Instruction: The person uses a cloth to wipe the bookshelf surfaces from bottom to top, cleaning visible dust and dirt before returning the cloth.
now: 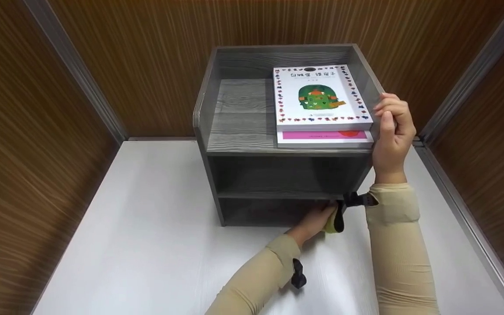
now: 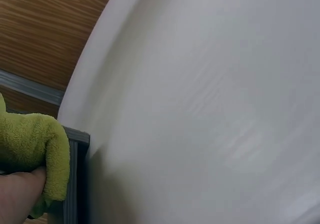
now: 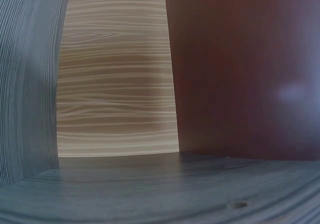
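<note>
A small grey wood-grain shelf with an open top and two lower compartments stands on the white table. Low at its front right, my left hand holds a yellow-green cloth by the bottom compartment. The left wrist view shows the fuzzy cloth bunched above the thumb of that hand, against the shelf's edge. My right hand grips the upper right side panel, its fingers curled over the edge. In the right wrist view only the inside of a shelf compartment shows, no hand.
Two books lie stacked on the right of the shelf top: a white one with a green picture over one with a pink band. Brown wood-grain walls enclose the white table at the back and both sides.
</note>
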Demonstrator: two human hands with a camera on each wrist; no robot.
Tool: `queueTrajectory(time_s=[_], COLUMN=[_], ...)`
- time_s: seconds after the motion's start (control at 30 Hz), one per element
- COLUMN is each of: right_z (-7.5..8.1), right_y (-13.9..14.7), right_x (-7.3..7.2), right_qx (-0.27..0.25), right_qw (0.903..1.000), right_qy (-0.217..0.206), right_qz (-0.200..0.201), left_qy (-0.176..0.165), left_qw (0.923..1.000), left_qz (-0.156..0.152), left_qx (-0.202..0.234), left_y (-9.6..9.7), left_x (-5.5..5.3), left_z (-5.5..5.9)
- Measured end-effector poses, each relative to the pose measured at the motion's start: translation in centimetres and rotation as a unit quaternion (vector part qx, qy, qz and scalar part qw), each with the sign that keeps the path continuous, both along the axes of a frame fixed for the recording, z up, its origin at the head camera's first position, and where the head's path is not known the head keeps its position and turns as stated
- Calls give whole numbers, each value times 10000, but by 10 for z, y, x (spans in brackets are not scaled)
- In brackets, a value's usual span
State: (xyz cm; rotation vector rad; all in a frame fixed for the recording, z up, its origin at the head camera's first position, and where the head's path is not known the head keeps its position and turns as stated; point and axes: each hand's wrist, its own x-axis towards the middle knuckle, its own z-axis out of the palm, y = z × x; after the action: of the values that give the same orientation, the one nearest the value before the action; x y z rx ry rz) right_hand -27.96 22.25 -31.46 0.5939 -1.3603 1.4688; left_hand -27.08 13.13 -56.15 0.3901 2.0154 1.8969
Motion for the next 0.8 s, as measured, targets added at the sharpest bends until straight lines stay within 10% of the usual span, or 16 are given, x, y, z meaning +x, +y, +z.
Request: queueTrajectory(time_s=[0.23, 0.43, 0.57, 0.8], right_z=[-1, 0, 0, -6], right_y=[1, 1, 1, -4], right_x=[1, 0, -1, -1], right_qx=[-4, -9, 25, 13], right_qw=[10000, 9999, 9999, 9999], right_qy=[34, 118, 163, 163], right_qz=[-68, -20, -21, 22], left_qy=[-140, 55, -485, -1402], left_qw=[9975, 9950, 9795, 9780], left_qz=[-58, 873, 1352, 705], left_qx=[686, -473, -1413, -1372], left_y=[5, 4, -4, -13], left_x=[3, -11, -21, -30], left_z=[2, 20, 30, 20])
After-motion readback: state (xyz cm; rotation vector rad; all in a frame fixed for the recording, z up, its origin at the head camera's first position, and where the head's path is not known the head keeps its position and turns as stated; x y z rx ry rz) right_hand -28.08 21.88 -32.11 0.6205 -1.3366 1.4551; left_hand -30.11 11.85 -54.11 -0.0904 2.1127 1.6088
